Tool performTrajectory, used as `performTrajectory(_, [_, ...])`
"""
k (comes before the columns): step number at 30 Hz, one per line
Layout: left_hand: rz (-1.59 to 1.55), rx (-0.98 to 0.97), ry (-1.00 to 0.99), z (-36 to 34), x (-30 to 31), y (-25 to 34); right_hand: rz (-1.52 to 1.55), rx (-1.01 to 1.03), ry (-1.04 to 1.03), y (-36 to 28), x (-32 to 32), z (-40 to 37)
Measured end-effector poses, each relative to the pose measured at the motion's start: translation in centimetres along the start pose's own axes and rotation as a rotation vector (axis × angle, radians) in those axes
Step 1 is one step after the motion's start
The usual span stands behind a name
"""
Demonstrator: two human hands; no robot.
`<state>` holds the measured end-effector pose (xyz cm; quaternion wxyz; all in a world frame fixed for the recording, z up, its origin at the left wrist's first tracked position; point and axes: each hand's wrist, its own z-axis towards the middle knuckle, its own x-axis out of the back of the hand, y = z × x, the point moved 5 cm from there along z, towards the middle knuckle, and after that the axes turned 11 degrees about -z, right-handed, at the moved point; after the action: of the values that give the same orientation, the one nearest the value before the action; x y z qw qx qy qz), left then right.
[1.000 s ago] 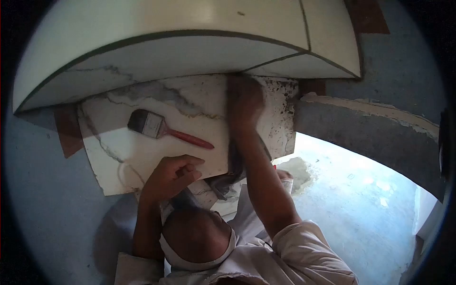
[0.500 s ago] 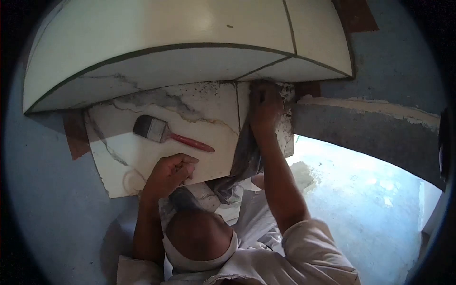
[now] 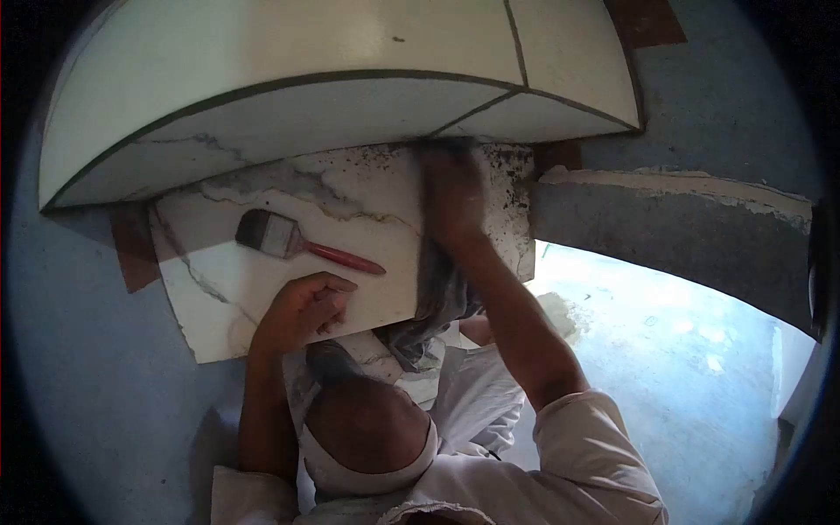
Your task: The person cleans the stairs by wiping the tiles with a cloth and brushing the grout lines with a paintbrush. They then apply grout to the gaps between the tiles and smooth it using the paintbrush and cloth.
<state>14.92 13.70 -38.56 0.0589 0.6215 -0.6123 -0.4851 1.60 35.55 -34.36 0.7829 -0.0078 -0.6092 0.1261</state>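
My right hand (image 3: 453,192), blurred by motion, presses a dark grey cloth (image 3: 444,284) onto the marbled tile step near the foot of the riser. The cloth hangs down over the front edge of the tile. My left hand (image 3: 302,311) rests at the tile's front edge, fingers loosely bent and apart, holding nothing. Between the hands and the riser lies a paintbrush (image 3: 302,242) with a red handle and dark bristles, flat on the marbled tile (image 3: 350,249). Dark specks dot the tile around my right hand.
A curved, pale tiled step (image 3: 297,122) with dark joints rises behind. Brown tape patches (image 3: 134,249) stick to the blue-grey surface at the sides. A grey curved ledge (image 3: 665,232) with a rough pale strip runs right. My bent knee (image 3: 367,424) is below.
My right hand has moved left along the tile with the cloth, uncovering more specks on its right. My left hand and the brush stay in place on the tile; the view has shifted slightly.
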Motion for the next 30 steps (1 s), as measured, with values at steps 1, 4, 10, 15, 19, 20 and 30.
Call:
performTrajectory(1, [0.002,-0.006,0.008,-0.2,0.0,0.2,-0.005,-0.054,-0.049,1.2,0.2,0.4])
performTrajectory(4, [0.019,-0.019,0.033,-0.4,0.0,0.3,0.028,-0.05,0.05,-1.5,-1.4,-0.4])
performTrajectory(10, [-0.01,-0.024,0.036,-0.3,-0.1,0.3,-0.004,-0.12,0.056,0.1,0.4,0.4])
performTrajectory(15, [-0.003,-0.019,0.012,-0.1,0.2,0.3,-0.087,0.108,-0.054,0.4,-1.1,-0.7])
performTrajectory(19, [-0.025,-0.011,0.028,-0.2,-0.1,0.3,-0.328,-0.001,0.06,1.2,-2.0,-0.9])
performTrajectory(20, [-0.008,-0.027,0.023,0.0,0.1,0.4,-0.293,0.063,0.012,1.0,-2.2,-1.1])
performTrajectory(30, [-0.046,-0.03,0.017,0.2,0.4,-0.1,-0.14,0.033,-0.02,1.0,0.2,-1.2])
